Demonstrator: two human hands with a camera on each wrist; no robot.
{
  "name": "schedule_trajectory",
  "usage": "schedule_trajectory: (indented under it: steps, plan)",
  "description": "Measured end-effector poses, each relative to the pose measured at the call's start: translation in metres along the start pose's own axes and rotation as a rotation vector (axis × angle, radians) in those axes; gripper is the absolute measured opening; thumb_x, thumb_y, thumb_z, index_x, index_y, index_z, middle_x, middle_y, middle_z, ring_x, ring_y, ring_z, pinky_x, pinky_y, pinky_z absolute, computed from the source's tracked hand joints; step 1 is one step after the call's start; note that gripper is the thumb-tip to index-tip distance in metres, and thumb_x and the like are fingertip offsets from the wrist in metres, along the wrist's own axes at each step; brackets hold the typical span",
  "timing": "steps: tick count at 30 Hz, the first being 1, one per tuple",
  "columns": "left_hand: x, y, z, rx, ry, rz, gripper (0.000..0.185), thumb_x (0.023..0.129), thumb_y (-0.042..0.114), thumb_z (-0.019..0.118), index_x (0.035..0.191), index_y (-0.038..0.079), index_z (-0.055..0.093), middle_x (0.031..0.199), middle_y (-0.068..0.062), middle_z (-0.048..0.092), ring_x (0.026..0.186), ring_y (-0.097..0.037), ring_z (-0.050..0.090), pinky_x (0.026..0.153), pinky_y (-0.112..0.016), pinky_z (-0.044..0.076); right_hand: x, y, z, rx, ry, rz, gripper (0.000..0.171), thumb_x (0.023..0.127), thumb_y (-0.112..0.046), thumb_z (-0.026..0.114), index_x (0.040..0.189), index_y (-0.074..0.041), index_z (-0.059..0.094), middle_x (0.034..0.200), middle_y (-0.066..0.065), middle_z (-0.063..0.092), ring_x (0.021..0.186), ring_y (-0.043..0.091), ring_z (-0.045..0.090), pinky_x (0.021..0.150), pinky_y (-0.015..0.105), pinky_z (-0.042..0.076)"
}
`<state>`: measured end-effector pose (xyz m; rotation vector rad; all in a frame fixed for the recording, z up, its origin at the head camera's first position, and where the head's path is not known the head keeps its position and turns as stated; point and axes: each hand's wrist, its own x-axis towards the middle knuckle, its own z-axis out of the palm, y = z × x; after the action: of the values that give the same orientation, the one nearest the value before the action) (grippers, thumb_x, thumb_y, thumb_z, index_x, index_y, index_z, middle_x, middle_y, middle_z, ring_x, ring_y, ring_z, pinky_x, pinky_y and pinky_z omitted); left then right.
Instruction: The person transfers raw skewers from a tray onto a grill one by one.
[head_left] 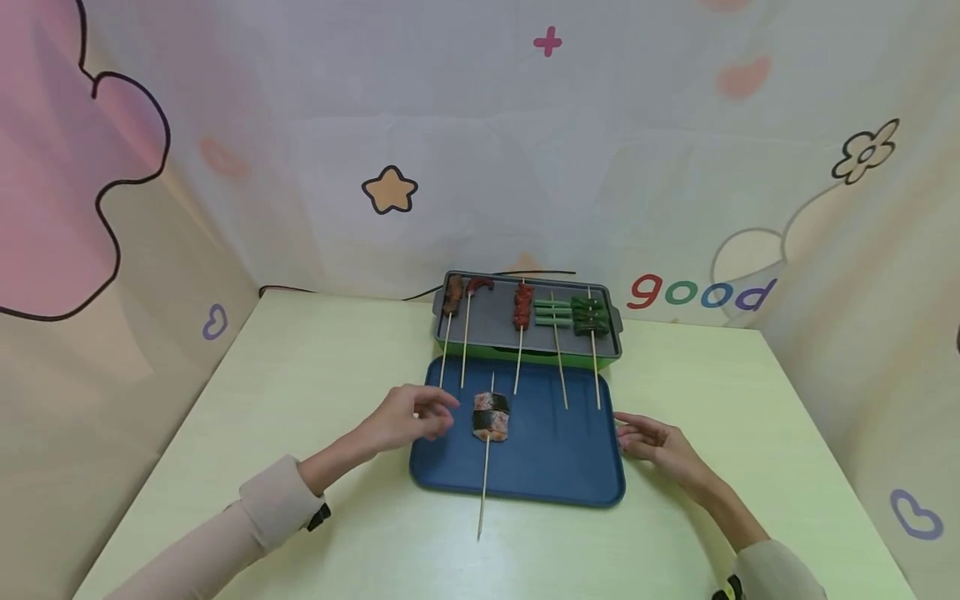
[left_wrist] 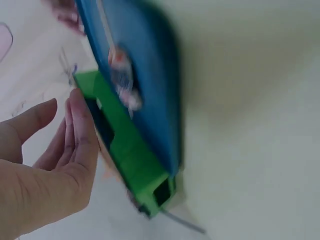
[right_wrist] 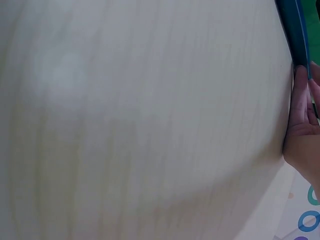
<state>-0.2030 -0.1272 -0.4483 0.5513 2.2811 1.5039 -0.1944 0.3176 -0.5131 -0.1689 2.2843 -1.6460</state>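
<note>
A skewer with a seaweed-wrapped roll (head_left: pixel 491 416) lies on the blue tray (head_left: pixel 555 467); its stick pokes over the tray's front edge. My left hand (head_left: pixel 408 418) hovers just left of the roll with relaxed fingers (left_wrist: pixel 80 130) and holds nothing. The roll (left_wrist: pixel 122 80) shows blurred in the left wrist view. My right hand (head_left: pixel 651 442) rests open on the table at the tray's right edge (right_wrist: pixel 297 35). Behind the tray stands a grey grill pan (head_left: pixel 495 321) on a green base (left_wrist: pixel 130 155), with several skewers of meat and green vegetables.
The pale green table (head_left: pixel 330 392) is walled in by a patterned cloth backdrop (head_left: pixel 480 142). A black cable (head_left: pixel 337 292) runs along the table's back edge behind the grill.
</note>
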Motion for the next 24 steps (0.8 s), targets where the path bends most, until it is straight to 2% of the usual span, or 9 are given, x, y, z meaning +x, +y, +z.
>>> schedule_trajectory:
  steps: [3,8,12,18,24]
  plan:
    - [-0.018,-0.009,0.012,-0.014,-0.073,-0.021,0.029,0.096,0.002,0.065,0.123,-0.01,0.066,0.103,-0.021,0.074,0.086,-0.03,0.073,0.076,-0.043,0.063,0.0,0.0,0.0,0.004,0.007,0.01,0.054,0.101,-0.009,0.062,0.15,0.007,0.044,0.122,0.01,0.069,0.099,-0.002,0.068,0.087,0.016,0.056]
    - [-0.043,-0.019,0.034,-0.163,-0.225,-0.106,0.03,0.098,0.005,0.063,0.124,-0.01,0.065,0.105,-0.026,0.073,0.088,-0.028,0.074,0.075,-0.037,0.062,0.0,-0.001,-0.001,-0.003,0.009,0.01,0.054,0.102,-0.009,0.061,0.15,0.009,0.043,0.121,0.009,0.069,0.099,-0.003,0.068,0.087,0.016,0.056]
    - [-0.055,-0.024,0.052,-0.254,-0.309,-0.145,0.031,0.1,0.007,0.062,0.125,-0.011,0.064,0.106,-0.028,0.073,0.087,-0.026,0.074,0.075,-0.032,0.062,-0.001,-0.002,-0.002,-0.001,0.008,0.011,0.054,0.102,-0.009,0.061,0.15,0.008,0.043,0.123,0.014,0.068,0.099,-0.003,0.067,0.088,0.016,0.056]
    - [-0.058,-0.028,0.07,-0.343,-0.322,-0.202,0.038,0.1,0.006,0.06,0.133,-0.013,0.057,0.111,-0.027,0.073,0.087,-0.025,0.076,0.074,-0.032,0.062,0.0,0.0,-0.002,0.004,0.007,0.007,0.055,0.102,-0.01,0.061,0.15,0.008,0.043,0.127,0.021,0.065,0.099,-0.003,0.067,0.088,0.017,0.056]
    - [-0.056,-0.028,0.078,-0.402,-0.276,-0.29,0.046,0.101,0.008,0.06,0.141,-0.011,0.049,0.116,-0.019,0.073,0.092,-0.022,0.076,0.078,-0.033,0.062,0.001,0.001,0.0,-0.001,0.013,0.016,0.055,0.102,-0.012,0.061,0.15,0.007,0.043,0.128,0.022,0.065,0.1,-0.003,0.067,0.088,0.017,0.056]
